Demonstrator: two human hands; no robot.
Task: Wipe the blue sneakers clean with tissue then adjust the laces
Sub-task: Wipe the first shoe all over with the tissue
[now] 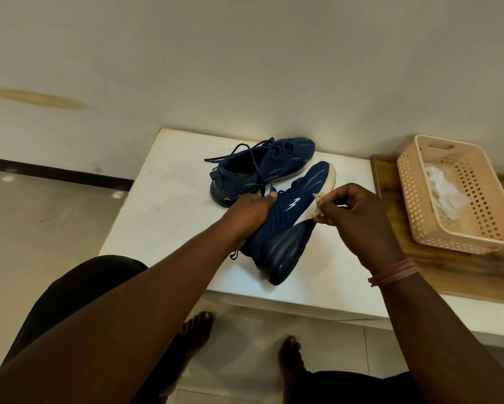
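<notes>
While the left hand (252,207) grips the upper of a blue sneaker (285,220) tipped on its side over a white bench (163,205), the right hand (353,211) pinches a crumpled, soiled tissue (318,206) between thumb and fingers (336,196). The tissue touches the shoe's white midsole, directly under the right fingertips. The held sneaker's long axis runs diagonally: its toe points away beyond the right fingers, and its dark heel and sole lie back toward the person, below both wrists. The left fingers curl round the collar and lace area, on the side of the shoe opposite the tissue. The right hand is the nearer one to the midsole, so the next wiping stroke would probably run along that white edge toward either the toe or the heel.

The second blue sneaker (253,167) stands upright just beyond the left fingers, laces loose and trailing. Well out past the right fingers, a peach perforated basket (420,211) holding crumpled white tissue rests on a wooden board (390,193). The laces appear not yet adjusted.
</notes>
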